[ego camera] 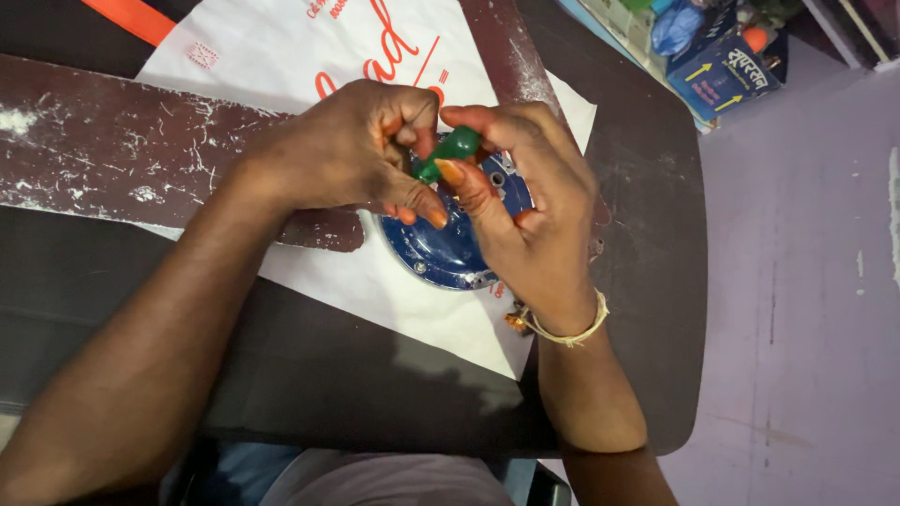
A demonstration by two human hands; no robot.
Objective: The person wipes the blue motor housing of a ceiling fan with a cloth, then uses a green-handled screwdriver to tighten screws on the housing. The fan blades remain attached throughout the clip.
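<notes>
Both hands meet over the blue round plate (441, 248) on the table (647, 187). Left hand (342, 150) and right hand (530, 220) pinch a small green handle (455, 150), fingers closed. It looks light, stiff, probably slippery; best held mid-shaft. A box (727, 70) sits at two o'clock.

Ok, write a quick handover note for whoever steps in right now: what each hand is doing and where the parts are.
Left hand: closed around the lower end of a small green tool handle, above the disc.
Right hand: fingertips pinch the same green handle from the other side; a cord bracelet is on the wrist.
Blue round metal disc: lies flat on white printed paper on the dark table, partly under both hands. Small screws show along its rim.
Worn maroon board: lies to the left, on the paper.
Done or left: the tool tip is hidden, so I cannot tell.
</notes>
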